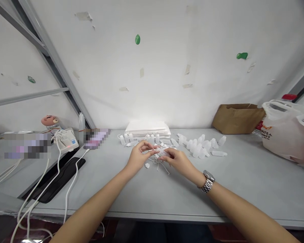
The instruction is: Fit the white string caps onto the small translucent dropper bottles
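Observation:
Both hands meet over a small pile of white caps and strings (163, 166) at the middle of the grey table. My left hand (141, 156) has its thumb and fingers pinched together at a small white piece too small to name. My right hand (176, 160), with a metal watch on the wrist, is closed on a small translucent bottle (164, 152), partly hidden by the fingers. One loose white cap (147, 165) lies below my left fingers. Several translucent bottles (199, 147) lie heaped to the right, and a few capped bottles (126, 137) stand behind my left hand.
A stack of white paper or card (147, 127) lies against the wall. At the back right are a brown paper bag (238, 119) and a white plastic bag (281, 128). White cables, a power strip (66, 140) and a long black object (62, 180) occupy the left side.

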The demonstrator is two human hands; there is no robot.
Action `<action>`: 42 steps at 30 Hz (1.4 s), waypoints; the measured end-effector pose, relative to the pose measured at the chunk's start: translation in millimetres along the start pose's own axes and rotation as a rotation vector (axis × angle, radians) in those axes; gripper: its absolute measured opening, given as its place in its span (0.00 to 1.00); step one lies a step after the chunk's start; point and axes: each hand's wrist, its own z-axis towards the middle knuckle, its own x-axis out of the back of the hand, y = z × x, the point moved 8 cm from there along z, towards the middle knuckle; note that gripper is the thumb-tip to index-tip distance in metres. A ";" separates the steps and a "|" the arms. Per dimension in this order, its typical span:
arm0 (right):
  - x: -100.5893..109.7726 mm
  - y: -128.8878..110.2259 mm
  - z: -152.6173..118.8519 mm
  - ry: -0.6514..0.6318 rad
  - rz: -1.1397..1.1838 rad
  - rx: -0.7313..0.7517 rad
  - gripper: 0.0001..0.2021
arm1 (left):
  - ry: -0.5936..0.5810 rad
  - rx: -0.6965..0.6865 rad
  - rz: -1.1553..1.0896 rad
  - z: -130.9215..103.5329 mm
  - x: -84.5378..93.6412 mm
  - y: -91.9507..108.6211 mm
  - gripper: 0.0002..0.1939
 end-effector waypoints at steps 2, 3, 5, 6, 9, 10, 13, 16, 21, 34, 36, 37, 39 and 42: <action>0.4 -2.0 -0.6 0.013 -0.021 0.014 0.15 | 0.033 -0.010 0.064 -2.0 1.9 4.0 0.13; 0.7 -3.3 -0.8 0.019 -0.034 0.026 0.15 | 0.042 -0.012 0.100 -2.6 2.4 5.4 0.15; 0.9 -5.3 -1.2 0.029 -0.057 0.046 0.14 | 0.042 -0.014 0.164 -2.8 2.2 7.4 0.16; 0.9 -5.6 -1.3 0.030 -0.065 0.051 0.14 | 0.036 -0.016 0.187 -2.6 1.7 8.1 0.16; -0.1 -5.5 -1.4 0.023 -0.074 0.055 0.12 | 0.023 -0.027 0.220 -1.6 0.9 9.2 0.15; -0.5 -5.5 -1.4 0.021 -0.074 0.058 0.12 | 0.021 -0.028 0.223 -1.4 0.9 9.2 0.15; -0.8 -5.1 -1.6 0.028 -0.069 0.062 0.11 | 0.025 -0.025 0.221 -1.3 1.8 8.3 0.14; -1.3 -3.0 -1.6 0.032 -0.047 0.046 0.11 | 0.017 -0.007 0.225 -1.4 1.5 6.3 0.14; -1.1 -2.8 -1.3 0.047 -0.022 0.057 0.11 | -0.010 -0.001 0.197 -2.1 -1.8 7.9 0.11; -1.3 -10.3 -3.7 0.069 -0.087 0.185 0.09 | -0.059 -0.086 0.204 -2.7 -7.6 6.6 0.09; -0.6 -10.3 -4.0 0.073 -0.058 0.165 0.09 | -0.081 -0.080 0.184 -1.9 -9.3 5.8 0.09; -1.0 -9.7 -4.0 0.063 -0.025 0.141 0.09 | -0.096 -0.083 0.169 -1.7 -10.4 6.2 0.09; -4.7 -8.1 -4.1 -0.001 0.072 0.074 0.10 | -0.126 -0.096 0.129 -1.5 -12.6 7.4 0.07; -12.7 -5.5 -5.0 -0.120 0.214 -0.032 0.12 | -0.152 -0.101 0.068 -1.1 -14.3 7.6 0.06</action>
